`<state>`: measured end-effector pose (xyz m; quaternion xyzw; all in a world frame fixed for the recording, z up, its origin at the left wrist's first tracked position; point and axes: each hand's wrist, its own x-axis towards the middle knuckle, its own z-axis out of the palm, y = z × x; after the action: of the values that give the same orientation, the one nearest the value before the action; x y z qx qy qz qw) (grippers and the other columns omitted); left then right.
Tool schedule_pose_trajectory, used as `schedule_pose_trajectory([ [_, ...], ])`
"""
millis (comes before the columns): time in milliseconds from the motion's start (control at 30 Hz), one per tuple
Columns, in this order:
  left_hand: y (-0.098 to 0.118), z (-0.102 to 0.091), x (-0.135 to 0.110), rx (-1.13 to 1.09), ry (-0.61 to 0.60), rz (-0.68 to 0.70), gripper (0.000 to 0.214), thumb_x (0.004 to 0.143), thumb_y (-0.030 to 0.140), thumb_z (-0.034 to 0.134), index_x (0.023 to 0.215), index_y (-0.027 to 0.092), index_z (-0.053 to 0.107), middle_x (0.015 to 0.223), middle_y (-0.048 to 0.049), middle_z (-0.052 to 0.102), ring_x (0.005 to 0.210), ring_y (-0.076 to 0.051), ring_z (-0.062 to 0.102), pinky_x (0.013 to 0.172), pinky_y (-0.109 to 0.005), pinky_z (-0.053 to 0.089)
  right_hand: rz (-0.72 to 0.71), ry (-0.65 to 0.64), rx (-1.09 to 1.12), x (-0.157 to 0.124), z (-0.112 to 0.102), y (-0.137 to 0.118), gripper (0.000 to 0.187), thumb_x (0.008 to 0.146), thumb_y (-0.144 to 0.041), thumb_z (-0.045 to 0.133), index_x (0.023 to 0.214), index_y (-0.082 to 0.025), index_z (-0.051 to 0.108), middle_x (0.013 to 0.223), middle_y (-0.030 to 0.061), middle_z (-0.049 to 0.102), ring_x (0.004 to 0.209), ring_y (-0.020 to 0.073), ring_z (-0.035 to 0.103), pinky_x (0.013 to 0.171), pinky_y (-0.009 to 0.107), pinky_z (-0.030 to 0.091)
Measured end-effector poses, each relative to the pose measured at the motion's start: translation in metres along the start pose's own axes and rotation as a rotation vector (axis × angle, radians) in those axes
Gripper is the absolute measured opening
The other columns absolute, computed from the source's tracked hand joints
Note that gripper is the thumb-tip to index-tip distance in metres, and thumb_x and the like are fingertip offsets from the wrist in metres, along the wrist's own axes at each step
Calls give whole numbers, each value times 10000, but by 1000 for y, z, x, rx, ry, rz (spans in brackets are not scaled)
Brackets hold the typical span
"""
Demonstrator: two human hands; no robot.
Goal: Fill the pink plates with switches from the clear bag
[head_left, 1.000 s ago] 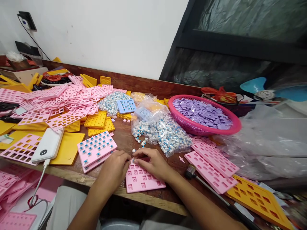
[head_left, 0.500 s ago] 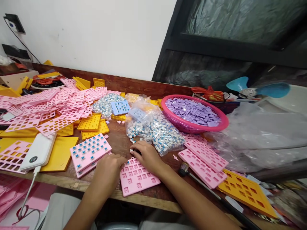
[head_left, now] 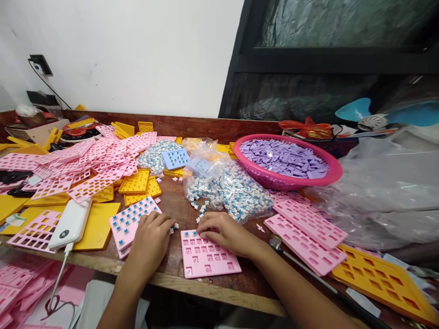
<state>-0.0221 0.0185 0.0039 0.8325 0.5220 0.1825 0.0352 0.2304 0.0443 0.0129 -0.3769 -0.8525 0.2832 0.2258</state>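
Observation:
A pink keyboard plate (head_left: pixel 214 263) with square sockets lies flat at the table's front edge. Blue-and-white key switches (head_left: pixel 186 234) sit in its top left corner. My right hand (head_left: pixel 224 232) rests over the plate's upper edge, fingers pinched at the top row beside the switches; what is between the fingertips is mostly hidden. My left hand (head_left: pixel 151 235) is curled to the left of the plate, a few loose key switches (head_left: pixel 174 226) at its fingertips. Behind it a pink plate filled with switches (head_left: pixel 129 220) lies on another plate, partly covered by that hand.
A clear bag of key switches (head_left: pixel 240 192) lies behind my right hand, some spilled at its mouth. A pink basket (head_left: pixel 335 171) holds purple pieces. Pink plates (head_left: pixel 305 237) and a hammer-like tool (head_left: pixel 276 242) lie right. A white power bank (head_left: pixel 70 224) and yellow plates (head_left: pixel 98 226) lie left.
My left hand has drawn left, away from the pink plate. My right hand has come down onto its top row, where two blue switches now show. The view has shifted slightly.

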Motion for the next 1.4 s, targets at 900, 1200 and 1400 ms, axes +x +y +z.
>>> schedule_pose_trajectory([
  [900,22,-10,-14,-194,-215,-55,195,985,187,496,999,227,686,1000,-49,704,938,-237,610,839,-360,415,93,152,15,-5,19,12,28,838,-240,784,836,-229,810,849,45,713,843,202,658,768,319,502],
  [1200,19,-7,-16,-229,-208,-39,162,938,170,543,1043,214,658,1033,-67,682,1005,-246,625,858,-349,454,100,212,-215,10,10,19,139,940,-272,666,996,-208,776,940,67,717,920,222,652,829,352,479],
  [1400,21,-7,-15,-276,-201,-62,246,921,89,466,1010,199,668,993,-72,653,989,-246,612,872,-375,462,90,126,-342,12,14,20,134,946,-268,668,1016,-236,778,960,66,671,952,218,627,830,339,468],
])
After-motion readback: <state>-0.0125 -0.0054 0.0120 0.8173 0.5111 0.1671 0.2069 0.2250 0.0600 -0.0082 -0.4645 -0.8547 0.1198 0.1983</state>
